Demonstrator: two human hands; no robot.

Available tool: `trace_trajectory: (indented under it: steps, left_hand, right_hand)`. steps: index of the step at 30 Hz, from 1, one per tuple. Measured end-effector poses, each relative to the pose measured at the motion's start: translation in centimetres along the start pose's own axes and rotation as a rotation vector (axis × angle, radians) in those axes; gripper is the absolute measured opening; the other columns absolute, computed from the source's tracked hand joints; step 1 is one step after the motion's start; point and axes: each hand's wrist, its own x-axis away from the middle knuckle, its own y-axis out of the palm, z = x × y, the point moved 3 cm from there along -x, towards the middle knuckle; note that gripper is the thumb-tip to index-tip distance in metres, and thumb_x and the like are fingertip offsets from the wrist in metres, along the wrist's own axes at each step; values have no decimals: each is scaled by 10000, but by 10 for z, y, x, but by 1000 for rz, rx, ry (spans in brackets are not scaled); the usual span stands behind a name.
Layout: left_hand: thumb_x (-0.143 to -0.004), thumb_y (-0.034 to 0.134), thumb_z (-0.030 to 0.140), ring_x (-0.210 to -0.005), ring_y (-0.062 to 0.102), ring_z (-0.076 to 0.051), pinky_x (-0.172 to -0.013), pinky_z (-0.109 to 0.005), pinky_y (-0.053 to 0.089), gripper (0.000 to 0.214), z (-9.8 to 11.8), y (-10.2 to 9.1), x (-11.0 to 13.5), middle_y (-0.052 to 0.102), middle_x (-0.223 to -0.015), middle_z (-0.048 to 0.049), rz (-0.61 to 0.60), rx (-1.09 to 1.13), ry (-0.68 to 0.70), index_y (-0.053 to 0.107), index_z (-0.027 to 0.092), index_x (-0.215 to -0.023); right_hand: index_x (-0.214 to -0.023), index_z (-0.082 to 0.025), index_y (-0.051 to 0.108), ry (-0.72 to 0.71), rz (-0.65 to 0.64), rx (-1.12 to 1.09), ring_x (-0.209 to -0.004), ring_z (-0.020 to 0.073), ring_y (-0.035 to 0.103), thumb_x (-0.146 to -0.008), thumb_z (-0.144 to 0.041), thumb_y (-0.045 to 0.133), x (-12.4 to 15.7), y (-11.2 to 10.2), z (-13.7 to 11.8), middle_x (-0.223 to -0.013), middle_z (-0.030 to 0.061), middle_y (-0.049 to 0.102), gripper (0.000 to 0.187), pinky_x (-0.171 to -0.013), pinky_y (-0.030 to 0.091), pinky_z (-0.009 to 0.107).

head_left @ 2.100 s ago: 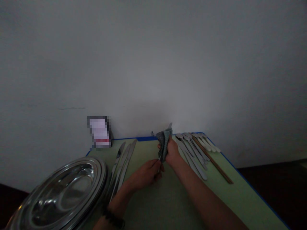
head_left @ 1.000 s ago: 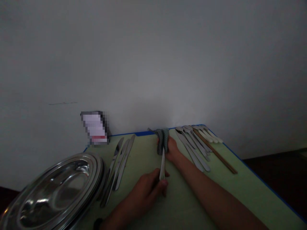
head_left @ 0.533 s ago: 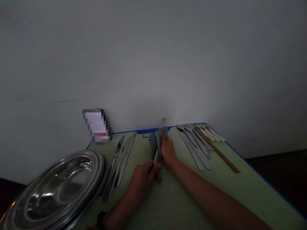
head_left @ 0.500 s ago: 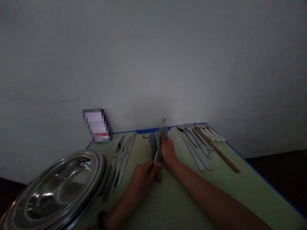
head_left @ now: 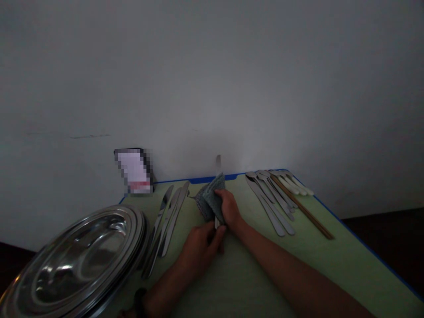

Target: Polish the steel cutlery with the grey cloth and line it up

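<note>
My left hand (head_left: 203,243) is closed on the handle end of a metal table knife (head_left: 218,161), held with its blade pointing away towards the wall. A grey-blue cloth (head_left: 212,195) is folded round the middle of the knife, and my right hand (head_left: 231,207) grips the cloth against it. Only the rounded blade tip and a short piece of handle show past the cloth. A loose corner of the cloth hangs to the left. To the left of my hands, several more table knives (head_left: 170,224) lie side by side.
Stacked metal plates (head_left: 132,221) fill the near left of the green table (head_left: 251,274). On the right lie knives, spoons and forks (head_left: 276,198), wooden chopsticks (head_left: 308,213) and white-handled cutlery (head_left: 298,187). A blurred-out phone-like object (head_left: 134,172) leans on the wall (head_left: 212,79).
The cloth has slid a little nearer to my left hand along the knife. More of the blade tip shows beyond it, and the cloth's left corner has swung outward.
</note>
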Motion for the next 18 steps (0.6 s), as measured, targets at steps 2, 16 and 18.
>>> trace_trajectory:
  steps: [2,16,18]
  left_hand:
    - [-854,419,389,-495,560,-135,-508,-214,384,354,-1,1,1,615,-530,-4,-13,-22,-2,519,170,-594]
    - [-844,416,437,-468,516,-132,-480,-223,372,363,1,-4,-2,580,-488,10,31,181,-96,506,173,-612]
    - [-842,424,424,-462,520,-133,-487,-226,376,351,0,-3,-2,567,-467,17,16,181,-87,501,176,-606]
  right_hand:
    - [-625,-222,641,-21,30,82,-893,189,506,-665,-234,540,5,5,-8,-725,-8,620,109,-830,353,264]
    - [-729,-178,642,-30,-58,122,-742,153,548,-708,-320,557,8,15,-16,-713,-18,639,167,-713,385,233]
    - [-699,-184,640,-21,-26,123,-741,152,545,-706,-314,553,9,14,-16,-702,-21,634,156,-707,381,230]
